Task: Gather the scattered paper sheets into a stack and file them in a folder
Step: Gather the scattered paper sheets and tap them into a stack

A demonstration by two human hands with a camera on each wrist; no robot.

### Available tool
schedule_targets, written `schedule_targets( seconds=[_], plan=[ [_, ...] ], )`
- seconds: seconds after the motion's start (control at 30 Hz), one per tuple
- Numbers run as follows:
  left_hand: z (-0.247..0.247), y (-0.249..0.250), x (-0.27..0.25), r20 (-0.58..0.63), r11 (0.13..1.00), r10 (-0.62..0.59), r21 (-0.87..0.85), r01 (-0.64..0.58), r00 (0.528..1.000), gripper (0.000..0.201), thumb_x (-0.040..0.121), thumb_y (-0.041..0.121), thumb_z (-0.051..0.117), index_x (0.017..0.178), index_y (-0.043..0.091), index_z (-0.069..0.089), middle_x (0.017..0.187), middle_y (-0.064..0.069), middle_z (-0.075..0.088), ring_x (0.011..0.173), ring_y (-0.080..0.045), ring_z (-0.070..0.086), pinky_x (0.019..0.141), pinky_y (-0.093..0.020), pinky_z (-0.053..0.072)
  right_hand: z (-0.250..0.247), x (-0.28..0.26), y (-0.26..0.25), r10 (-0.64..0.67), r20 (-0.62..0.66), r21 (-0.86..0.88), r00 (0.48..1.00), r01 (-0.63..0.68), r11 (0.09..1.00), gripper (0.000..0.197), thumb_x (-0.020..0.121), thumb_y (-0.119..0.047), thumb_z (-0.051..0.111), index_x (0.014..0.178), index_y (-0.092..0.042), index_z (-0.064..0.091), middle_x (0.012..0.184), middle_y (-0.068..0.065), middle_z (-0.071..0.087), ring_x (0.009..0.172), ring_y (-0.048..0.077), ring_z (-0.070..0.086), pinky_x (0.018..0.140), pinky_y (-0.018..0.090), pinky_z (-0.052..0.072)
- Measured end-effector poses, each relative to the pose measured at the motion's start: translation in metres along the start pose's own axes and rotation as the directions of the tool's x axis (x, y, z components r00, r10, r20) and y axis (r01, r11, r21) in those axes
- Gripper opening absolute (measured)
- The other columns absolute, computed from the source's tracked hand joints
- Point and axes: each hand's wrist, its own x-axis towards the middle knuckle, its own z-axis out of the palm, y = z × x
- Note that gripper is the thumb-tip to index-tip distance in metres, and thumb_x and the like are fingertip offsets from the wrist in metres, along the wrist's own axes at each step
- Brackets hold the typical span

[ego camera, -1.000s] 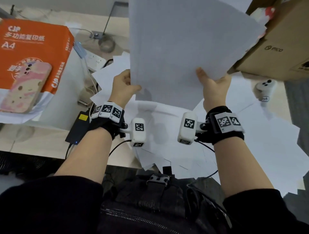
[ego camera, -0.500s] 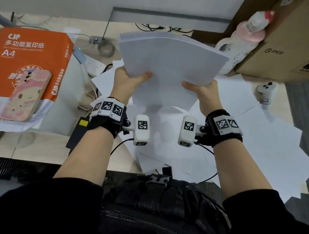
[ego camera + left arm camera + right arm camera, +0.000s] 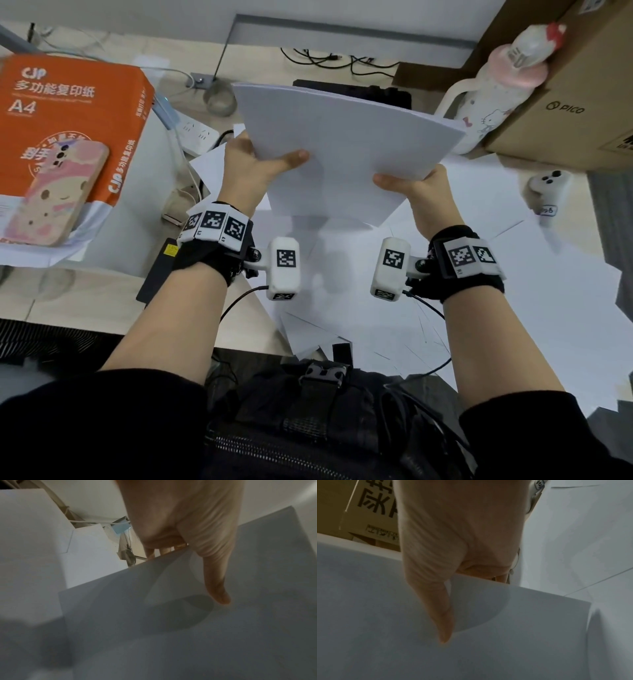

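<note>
Smooth white stack [image 3: 342, 150] (slightly bowed), pinched by left hand [image 3: 253, 171] and right hand [image 3: 421, 195], thumbs on top, above loose flat sheets [image 3: 548, 274].

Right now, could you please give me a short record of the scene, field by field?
held: paper stack, lifted above the desk
left hand: grips the stack's left edge, thumb on top
right hand: grips its right edge, thumb on top
loose sheets: spread on the desk below
left side: A4 paper ream, phone on it
folder: not in view
</note>
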Motion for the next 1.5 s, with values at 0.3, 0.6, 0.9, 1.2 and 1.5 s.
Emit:
schedule_targets(
  seconds=[0.3, 0.6, 0.9, 1.2, 1.5],
  plan=[
    [0.001, -0.028, 0.005, 0.018, 0.994, -0.098, 0.053, 0.097, 0.995, 0.021, 0.074, 0.008, 0.078, 0.092, 0.012, 0.068, 0.076, 0.019, 0.071, 0.080, -0.003, 0.068, 0.076, -0.020, 0.051, 0.012, 0.005, 0.019, 0.032, -0.065, -0.013, 0.997, -0.033, 0.999, 0.029, 0.079, 0.000, 0.072, 0.093, -0.024, 0.062, 0.094, -0.003, 0.067, 0.090, 0.010, 0.065, 0.092, 0.032, 0.051],
    [0.011, -0.064, 0.043, 0.086, 0.946, -0.139, 0.305, 0.107, 0.986, 0.027, 0.096, 0.027, 0.053, 0.119, 0.012, 0.054, 0.102, 0.008, 0.060, 0.095, -0.004, 0.056, 0.084, -0.010, 0.041, 0.003, 0.032, 0.037, 0.086, -0.349, 0.006, 0.933, -0.089, 0.996, 0.012, 0.084, -0.008, 0.070, 0.086, -0.010, 0.058, 0.083, 0.002, 0.063, 0.068, 0.007, 0.062, 0.068, 0.025, 0.052],
    [-0.007, -0.127, 0.079, 0.024, 0.617, -0.240, 0.776, 0.133, 0.970, 0.059, 0.091, 0.017, 0.058, 0.144, 0.009, 0.035, 0.155, -0.010, 0.024, 0.147, -0.027, 0.005, 0.119, -0.044, 0.009, -0.015, 0.045, 0.097, 0.315, -0.516, -0.004, 0.796, -0.370, 0.929, 0.016, 0.071, -0.010, 0.070, 0.070, -0.008, 0.053, 0.067, 0.003, 0.050, 0.058, 0.015, 0.046, 0.052, 0.023, 0.038],
    [0.005, -0.133, 0.104, -0.013, 0.354, -0.308, 0.927, 0.128, 0.951, 0.098, 0.074, 0.036, 0.076, 0.149, 0.016, 0.016, 0.156, -0.005, 0.016, 0.146, -0.026, 0.003, 0.114, -0.058, -0.001, -0.029, 0.055, 0.117, 0.351, -0.570, 0.024, 0.743, -0.412, 0.911, 0.017, 0.079, 0.000, 0.066, 0.067, -0.007, 0.057, 0.063, 0.002, 0.054, 0.049, 0.011, 0.049, 0.045, 0.018, 0.041],
    [0.014, -0.135, 0.116, -0.052, 0.249, -0.265, 0.961, 0.121, 0.963, 0.109, 0.054, 0.055, 0.083, 0.142, 0.018, 0.030, 0.146, -0.010, 0.024, 0.134, -0.031, 0.021, 0.108, -0.043, 0.021, -0.040, 0.045, 0.126, 0.380, -0.549, 0.032, 0.745, -0.435, 0.900, 0.009, 0.079, -0.004, 0.068, 0.075, -0.004, 0.061, 0.066, 0.003, 0.057, 0.049, 0.010, 0.052, 0.048, 0.018, 0.044]
  ],
)
